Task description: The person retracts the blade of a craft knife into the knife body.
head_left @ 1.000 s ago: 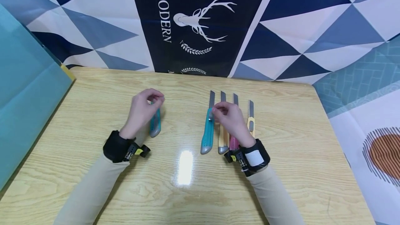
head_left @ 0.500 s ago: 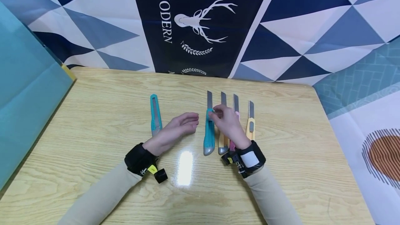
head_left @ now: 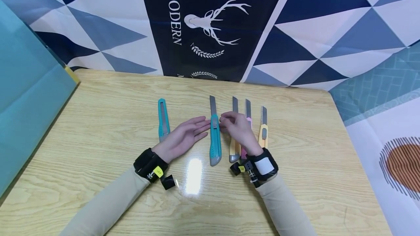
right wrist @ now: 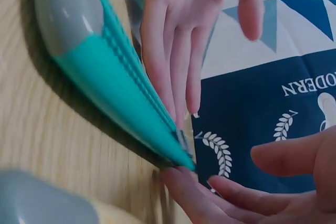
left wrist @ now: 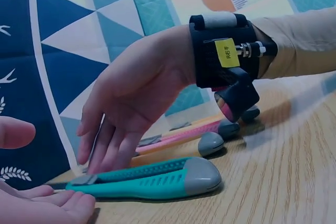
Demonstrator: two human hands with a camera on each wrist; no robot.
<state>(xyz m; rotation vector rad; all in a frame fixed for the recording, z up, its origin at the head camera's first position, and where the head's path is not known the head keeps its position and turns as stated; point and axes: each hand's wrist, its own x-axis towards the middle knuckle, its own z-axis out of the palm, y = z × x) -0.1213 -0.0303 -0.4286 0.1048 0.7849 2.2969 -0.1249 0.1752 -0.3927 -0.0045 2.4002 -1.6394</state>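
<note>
A teal utility knife (head_left: pixel 214 143) with its blade out lies on the wooden table between my two hands. My left hand (head_left: pixel 182 137) has its fingers extended, the tips right at the knife's left side near the slider. On the other side, my right hand (head_left: pixel 240 126) has relaxed, slightly bent fingers close to the handle. In the right wrist view its fingertips meet the front end of the teal handle (right wrist: pixel 110 82), with the thumb apart. Beneath the right hand lie a yellow utility knife (head_left: pixel 233 152) and a pink one (head_left: pixel 248 110), both partly hidden.
Another yellow utility knife (head_left: pixel 263 132) with blade out lies farther right. Left of the hands is a second teal knife (head_left: pixel 163 117), its lower end hidden by the left hand. A light blue panel (head_left: pixel 29 94) borders the table's left side; patterned cloth hangs behind.
My left hand has left the left-hand teal knife and come right, fingers straightened. The middle teal knife has shifted left, away from the yellow one. My right hand's pinch on it has loosened.
</note>
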